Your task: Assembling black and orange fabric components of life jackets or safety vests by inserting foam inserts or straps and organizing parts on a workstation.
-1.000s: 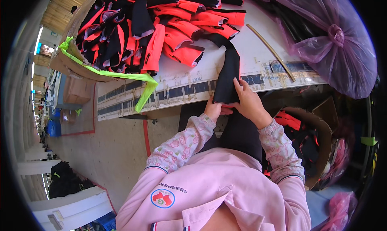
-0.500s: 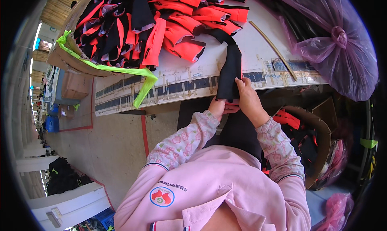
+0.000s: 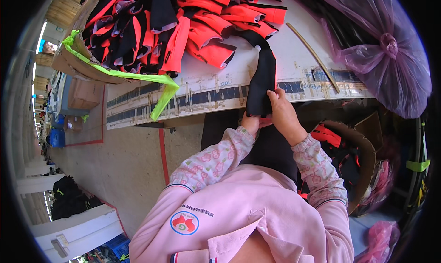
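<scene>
Single view, from the camera on my head, looking steeply down past my chest. My forearms enter from the lower edge, close to the lens. The desk (image 3: 294, 81) lies just beyond them, its straight edge bowed by the fisheye.
</scene>
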The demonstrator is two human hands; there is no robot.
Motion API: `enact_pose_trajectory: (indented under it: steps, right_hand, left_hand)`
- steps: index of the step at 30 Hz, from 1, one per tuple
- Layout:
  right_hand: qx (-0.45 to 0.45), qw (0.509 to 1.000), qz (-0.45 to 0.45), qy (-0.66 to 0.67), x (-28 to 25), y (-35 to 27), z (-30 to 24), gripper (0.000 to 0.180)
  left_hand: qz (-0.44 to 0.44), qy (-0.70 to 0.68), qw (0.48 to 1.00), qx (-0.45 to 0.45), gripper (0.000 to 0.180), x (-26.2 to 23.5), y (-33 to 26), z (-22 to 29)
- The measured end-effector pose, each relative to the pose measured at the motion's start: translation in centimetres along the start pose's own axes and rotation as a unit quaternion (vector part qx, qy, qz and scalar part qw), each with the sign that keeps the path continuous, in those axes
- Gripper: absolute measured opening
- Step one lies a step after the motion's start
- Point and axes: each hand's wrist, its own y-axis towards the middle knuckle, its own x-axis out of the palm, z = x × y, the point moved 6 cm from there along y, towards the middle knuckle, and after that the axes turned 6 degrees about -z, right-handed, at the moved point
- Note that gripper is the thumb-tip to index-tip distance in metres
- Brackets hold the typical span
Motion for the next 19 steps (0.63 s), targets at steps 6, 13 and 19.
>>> enact_pose_trajectory:
  steps: [6, 13, 19]
  right_hand:
    - [-0.057, 0.976, -0.161, 0.137, -4.0, 1.3, 0.6, 0.066]
    - [-0.099, 0.982, 0.147, -0.059, -3.1, 6.5, -4.1, 0.068]
    - [-0.063, 0.987, 0.094, -0.113, 2.0, 6.7, 1.5, 0.074]
  left_hand:
    - [-0.016, -0.017, 0.999, 0.043, 0.025, 0.1, -0.1, 0.4]
    - [-0.030, -0.037, 0.990, 0.133, 0.026, 0.9, -0.2, 0.4]
    - [0.010, 0.026, 0.997, 0.075, 0.019, -0.7, 1.0, -0.9]
